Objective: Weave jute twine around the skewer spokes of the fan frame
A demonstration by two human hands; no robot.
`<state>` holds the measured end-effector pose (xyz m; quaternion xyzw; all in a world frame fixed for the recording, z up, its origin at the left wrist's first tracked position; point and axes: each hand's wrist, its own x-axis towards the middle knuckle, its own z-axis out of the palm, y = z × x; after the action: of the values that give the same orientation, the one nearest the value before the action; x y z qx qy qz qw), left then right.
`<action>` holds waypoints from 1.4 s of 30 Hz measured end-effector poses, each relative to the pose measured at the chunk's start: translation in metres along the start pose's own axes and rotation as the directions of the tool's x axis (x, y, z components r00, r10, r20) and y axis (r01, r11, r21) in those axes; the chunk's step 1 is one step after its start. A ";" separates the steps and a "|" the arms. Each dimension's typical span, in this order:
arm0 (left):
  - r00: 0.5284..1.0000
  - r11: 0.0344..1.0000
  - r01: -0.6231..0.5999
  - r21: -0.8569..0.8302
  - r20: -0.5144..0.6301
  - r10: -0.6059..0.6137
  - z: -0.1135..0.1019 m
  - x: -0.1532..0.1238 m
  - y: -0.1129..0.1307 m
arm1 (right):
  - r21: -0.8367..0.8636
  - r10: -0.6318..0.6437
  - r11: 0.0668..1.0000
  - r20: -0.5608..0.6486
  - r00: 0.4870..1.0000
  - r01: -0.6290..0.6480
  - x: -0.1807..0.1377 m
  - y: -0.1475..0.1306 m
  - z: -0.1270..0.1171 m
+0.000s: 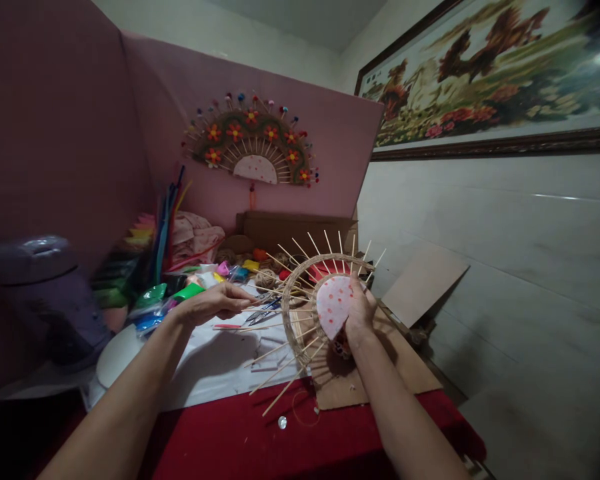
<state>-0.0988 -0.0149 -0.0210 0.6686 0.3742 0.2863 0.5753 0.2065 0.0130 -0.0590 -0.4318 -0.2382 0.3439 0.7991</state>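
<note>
A half-round fan frame of thin wooden sticks, with brown twine (291, 325) woven across them in an arc, is held up over the table. Its centre is a white fabric half-circle with red dots (333, 303). My right hand (361, 308) is closed around this centre, thumb on the front; the fingers behind are hidden. My left hand (224, 301) is to the left of the frame, close to the stick tips, fingertips pinched together. What they pinch is too small to tell. Scissors (265, 312) lie just beyond those fingertips on a white sheet (205, 367).
Cardboard (350, 393) lies under the frame on a red cloth (230, 440), near a small clear gem (282, 422). Clay packets (187, 291) and twine balls (266, 279) crowd the back. A finished, flowered fan (253, 143) hangs on the pink board. A purple container (45, 300) stands left.
</note>
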 end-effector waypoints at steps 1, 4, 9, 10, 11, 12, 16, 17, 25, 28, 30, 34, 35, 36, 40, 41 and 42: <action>1.000 1.000 -0.003 -0.012 -0.008 0.003 0.000 -0.001 0.001 | -0.002 -0.014 1.000 -0.003 1.000 0.014 0.000 -0.001 0.000; 1.000 0.999 -0.004 -0.040 -0.026 0.003 -0.001 -0.005 0.006 | -0.019 -0.064 0.998 -0.004 0.998 0.064 -0.001 -0.005 0.000; 1.000 1.000 -0.015 -0.025 -0.015 0.015 -0.004 -0.007 0.007 | -0.014 -0.085 0.996 -0.077 0.993 0.084 0.000 -0.007 0.001; 1.000 1.000 -0.013 -0.020 -0.008 0.013 -0.005 -0.007 0.006 | -0.009 -0.072 0.997 -0.095 0.993 0.071 0.000 -0.007 0.001; 1.000 1.000 -0.012 -0.018 -0.004 0.012 -0.006 -0.007 0.005 | -0.005 -0.057 0.998 -0.110 0.992 0.057 0.000 -0.008 0.002; 1.000 1.000 -0.011 -0.019 -0.004 0.011 -0.008 -0.007 0.003 | -0.002 -0.042 0.999 -0.120 0.992 0.042 0.001 -0.008 0.002; 0.999 0.999 -0.038 -0.028 -0.035 0.037 -0.013 -0.008 0.001 | 0.029 0.003 1.000 -0.118 0.993 0.000 0.000 -0.012 0.003; 0.998 0.999 -0.044 -0.031 -0.041 0.043 -0.013 -0.009 0.001 | 0.039 0.015 0.999 -0.119 0.993 -0.011 -0.001 -0.013 0.004; 0.998 0.996 0.027 -0.080 -0.053 -0.031 -0.005 -0.009 0.006 | 0.108 0.050 0.994 -0.170 0.984 -0.032 -0.001 -0.012 0.004; 0.998 0.998 0.052 -0.043 -0.022 -0.053 0.001 -0.003 0.001 | 0.096 0.035 0.995 -0.170 0.985 -0.019 -0.001 -0.012 0.003; 0.997 0.998 0.064 -0.015 0.040 -0.064 0.006 0.003 -0.003 | 0.092 0.024 0.996 -0.163 0.986 -0.009 -0.002 -0.011 0.003; 0.988 0.996 0.088 -0.013 0.128 -0.085 0.019 0.011 -0.007 | 0.068 0.007 0.998 -0.158 0.987 0.003 0.000 -0.009 0.002; 0.987 0.996 0.092 -0.018 0.135 -0.089 0.021 0.012 -0.007 | 0.064 0.014 0.998 -0.163 0.987 -0.004 0.001 -0.008 0.002; 0.986 0.995 0.098 -0.022 0.140 -0.094 0.024 0.013 -0.006 | 0.063 0.022 0.998 -0.167 0.986 -0.012 0.002 -0.008 0.002; 0.984 0.993 0.115 -0.036 0.143 -0.109 0.031 0.016 -0.007 | 0.075 0.024 0.997 -0.164 0.986 -0.011 0.003 -0.006 0.002; 0.983 0.993 0.117 -0.034 0.143 -0.111 0.032 0.016 -0.008 | 0.072 0.024 0.997 -0.167 0.986 -0.012 0.003 -0.007 0.002; 0.984 0.993 0.115 -0.031 0.143 -0.110 0.033 0.017 -0.009 | 0.070 0.028 0.997 -0.171 0.985 -0.016 0.002 -0.007 0.002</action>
<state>-0.0642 -0.0185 -0.0364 0.6536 0.3642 0.2125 0.6284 0.2091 0.0129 -0.0516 -0.4350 -0.1517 0.3220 0.8271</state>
